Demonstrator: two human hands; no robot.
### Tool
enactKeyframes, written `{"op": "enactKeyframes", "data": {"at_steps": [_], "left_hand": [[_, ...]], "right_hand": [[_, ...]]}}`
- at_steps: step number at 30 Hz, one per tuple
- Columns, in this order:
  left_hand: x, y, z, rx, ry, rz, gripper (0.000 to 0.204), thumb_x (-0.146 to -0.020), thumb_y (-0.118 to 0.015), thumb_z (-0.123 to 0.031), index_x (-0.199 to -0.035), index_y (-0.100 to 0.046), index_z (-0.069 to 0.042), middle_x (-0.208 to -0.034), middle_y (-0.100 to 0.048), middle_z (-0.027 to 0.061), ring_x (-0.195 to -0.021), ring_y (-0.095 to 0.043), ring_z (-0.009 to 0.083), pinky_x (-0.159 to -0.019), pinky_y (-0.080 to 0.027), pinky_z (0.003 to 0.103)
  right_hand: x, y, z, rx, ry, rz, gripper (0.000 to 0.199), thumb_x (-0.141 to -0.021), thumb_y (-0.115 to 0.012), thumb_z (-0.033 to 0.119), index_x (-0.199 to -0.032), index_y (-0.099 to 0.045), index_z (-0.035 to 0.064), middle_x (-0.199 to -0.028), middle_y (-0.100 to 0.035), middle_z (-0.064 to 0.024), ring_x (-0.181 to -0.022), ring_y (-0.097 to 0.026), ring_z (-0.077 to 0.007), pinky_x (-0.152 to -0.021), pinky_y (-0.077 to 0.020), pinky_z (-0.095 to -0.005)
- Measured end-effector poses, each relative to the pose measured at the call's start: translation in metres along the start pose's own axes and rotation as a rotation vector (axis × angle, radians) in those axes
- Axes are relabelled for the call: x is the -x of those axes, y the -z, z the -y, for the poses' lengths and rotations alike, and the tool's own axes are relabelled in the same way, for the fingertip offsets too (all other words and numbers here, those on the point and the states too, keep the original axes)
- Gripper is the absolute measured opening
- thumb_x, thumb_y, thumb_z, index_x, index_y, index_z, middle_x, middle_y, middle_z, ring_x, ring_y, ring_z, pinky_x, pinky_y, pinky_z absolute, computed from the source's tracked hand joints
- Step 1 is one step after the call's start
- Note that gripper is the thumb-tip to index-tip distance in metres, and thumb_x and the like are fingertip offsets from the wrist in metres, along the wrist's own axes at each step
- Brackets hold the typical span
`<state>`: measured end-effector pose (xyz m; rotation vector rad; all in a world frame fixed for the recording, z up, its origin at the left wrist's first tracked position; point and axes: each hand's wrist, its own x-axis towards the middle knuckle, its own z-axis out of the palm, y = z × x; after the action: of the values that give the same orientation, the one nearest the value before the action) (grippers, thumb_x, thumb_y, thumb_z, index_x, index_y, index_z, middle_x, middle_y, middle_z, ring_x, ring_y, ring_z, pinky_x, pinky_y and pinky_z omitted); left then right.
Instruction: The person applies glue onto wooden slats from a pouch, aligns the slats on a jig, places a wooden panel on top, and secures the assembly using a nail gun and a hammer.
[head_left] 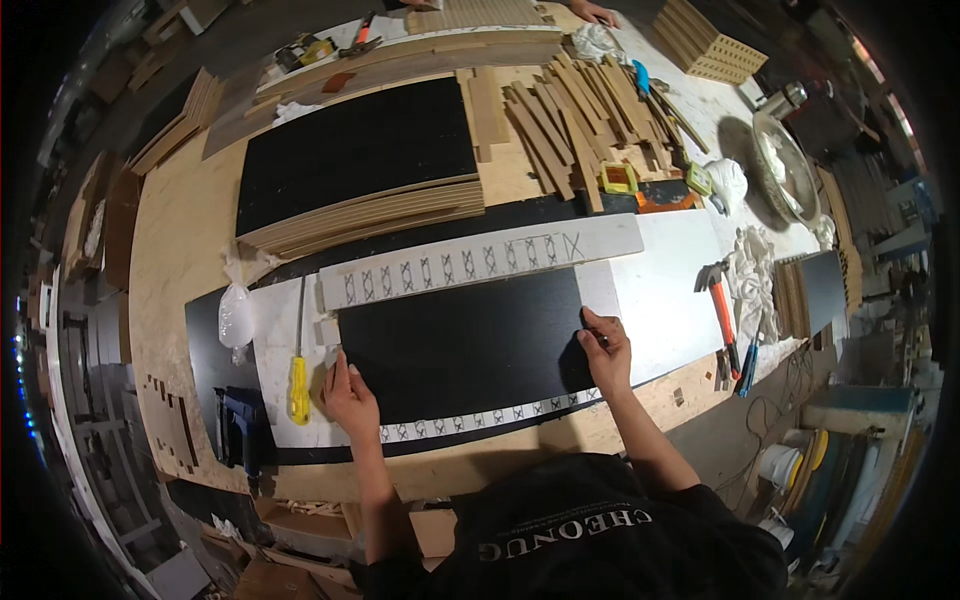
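A flat black panel (460,345) lies before me between my two hands. My left hand (352,402) grips its left short edge, with the fingers pointing away from me. At the right short edge, my right hand (607,350) pinches the panel between thumb and fingers. Along its far side runs a pale board (480,258) with a row of pencilled crosses. A similar marked strip (490,417) shows beneath the near edge. Left of the panel rests a yellow-handled screwdriver (299,390). What the panel covers is hidden.
Beyond stand a stack of black panels (360,150) and many loose wood strips (575,120). A nail gun (240,430) and a plastic bag (236,315) lie left, an orange-handled hammer (720,310) right. Another person's hand (594,12) rests at the far edge.
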<state>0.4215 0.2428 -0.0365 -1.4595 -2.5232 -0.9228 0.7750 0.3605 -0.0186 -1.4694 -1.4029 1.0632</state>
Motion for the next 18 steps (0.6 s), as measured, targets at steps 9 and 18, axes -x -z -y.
{"op": "enactKeyframes", "data": {"at_steps": [9, 18], "left_hand": [[0.001, 0.001, 0.000, 0.073, 0.035, 0.051, 0.029, -0.090, -0.052, -0.011, -0.116, -0.059, -0.001, -0.107, -0.063, 0.0176, -0.096, -0.058, 0.0356, -0.086, -0.042, 0.042], [-0.001, -0.006, -0.004, 0.178, 0.063, 0.035, 0.027, -0.089, -0.050, -0.006, -0.113, -0.060, 0.002, -0.112, -0.062, 0.0202, -0.101, -0.057, 0.0375, -0.088, -0.043, 0.043]], "right_hand": [[-0.005, 0.001, -0.004, 0.017, -0.073, 0.038, 0.036, -0.078, -0.063, -0.002, -0.114, -0.063, 0.0051, -0.095, -0.056, -0.0072, -0.086, -0.057, -0.0156, -0.079, -0.0449, -0.0243], [-0.020, 0.007, 0.002, 0.034, -0.040, 0.066, 0.034, -0.078, -0.065, -0.002, -0.112, -0.064, 0.0060, -0.099, -0.061, -0.0089, -0.093, -0.058, -0.0179, -0.084, -0.0457, -0.0274]]}}
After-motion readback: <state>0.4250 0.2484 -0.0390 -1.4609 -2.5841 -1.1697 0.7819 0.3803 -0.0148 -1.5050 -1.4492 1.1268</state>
